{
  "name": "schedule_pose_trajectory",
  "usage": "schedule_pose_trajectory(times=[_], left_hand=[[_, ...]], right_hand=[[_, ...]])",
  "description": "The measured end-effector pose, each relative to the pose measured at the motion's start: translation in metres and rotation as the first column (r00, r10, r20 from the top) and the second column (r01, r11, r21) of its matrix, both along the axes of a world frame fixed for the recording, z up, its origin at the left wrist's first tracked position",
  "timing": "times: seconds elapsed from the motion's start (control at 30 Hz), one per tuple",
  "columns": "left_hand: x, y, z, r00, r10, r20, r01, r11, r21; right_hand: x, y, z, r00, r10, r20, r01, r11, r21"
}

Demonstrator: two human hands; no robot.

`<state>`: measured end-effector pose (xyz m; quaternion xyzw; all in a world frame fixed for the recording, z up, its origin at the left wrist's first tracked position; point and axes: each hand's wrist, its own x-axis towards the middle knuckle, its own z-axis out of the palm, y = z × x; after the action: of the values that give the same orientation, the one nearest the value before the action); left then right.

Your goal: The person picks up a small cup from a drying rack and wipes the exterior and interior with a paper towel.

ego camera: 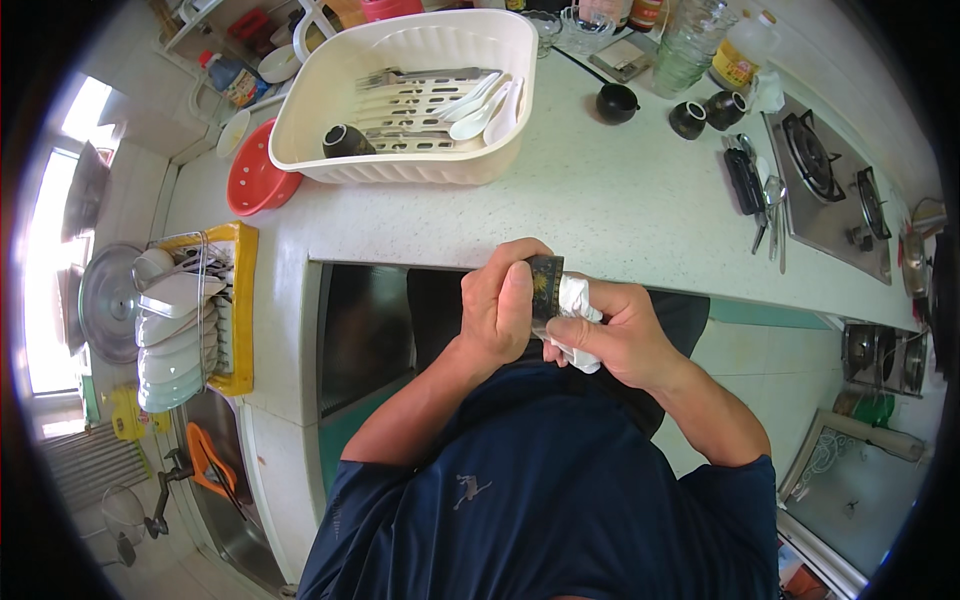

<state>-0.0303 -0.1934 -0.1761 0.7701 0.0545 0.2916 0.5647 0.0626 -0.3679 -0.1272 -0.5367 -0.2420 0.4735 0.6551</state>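
Note:
My left hand [499, 304] grips a small black cup with a gold pattern [547, 281], held on its side just off the counter's front edge. A crumpled white cloth or paper towel [581, 319] is pinched in my right hand [622, 330], pressed against the cup's end. Beyond my hands stands a cream plastic basket [405, 172] holding white spoons [480, 112], forks [420, 75] and another dark cup [347, 141]. Two more dark cups [688, 120] [725, 110] rest on the counter to the right, near a black ladle [616, 103].
A red polka-dot bowl [262, 172] touches the basket's left side. Knives and spoons [772, 195] lie beside the gas stove [832, 195]. At left are a yellow dish rack [244, 307] with stacked bowls and a sink [225, 517]. Glass dishes and bottles line the back.

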Motion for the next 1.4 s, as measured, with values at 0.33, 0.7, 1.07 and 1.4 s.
schedule_pose_trajectory(times=[0.33,0.7,1.07,1.4], left_hand=[[0.0,-0.004,0.026,0.964,-0.125,-0.236,0.017,0.911,-0.413],[0.009,0.003,0.022,0.619,-0.655,-0.434,-0.196,0.406,-0.893],[0.007,-0.001,0.013,0.622,-0.735,-0.27,-0.214,0.172,-0.962],[0.008,0.013,0.016,0.686,-0.645,-0.338,-0.254,0.222,-0.941]], right_hand=[[0.004,-0.009,0.011,0.887,0.111,0.449,-0.104,0.994,-0.04],[0.066,-0.006,0.026,-0.49,-0.2,0.848,-0.427,0.904,-0.034],[0.099,0.024,0.036,-0.455,-0.416,0.787,-0.715,0.697,-0.045],[0.088,0.028,0.024,-0.446,-0.274,0.852,-0.55,0.835,-0.019]])
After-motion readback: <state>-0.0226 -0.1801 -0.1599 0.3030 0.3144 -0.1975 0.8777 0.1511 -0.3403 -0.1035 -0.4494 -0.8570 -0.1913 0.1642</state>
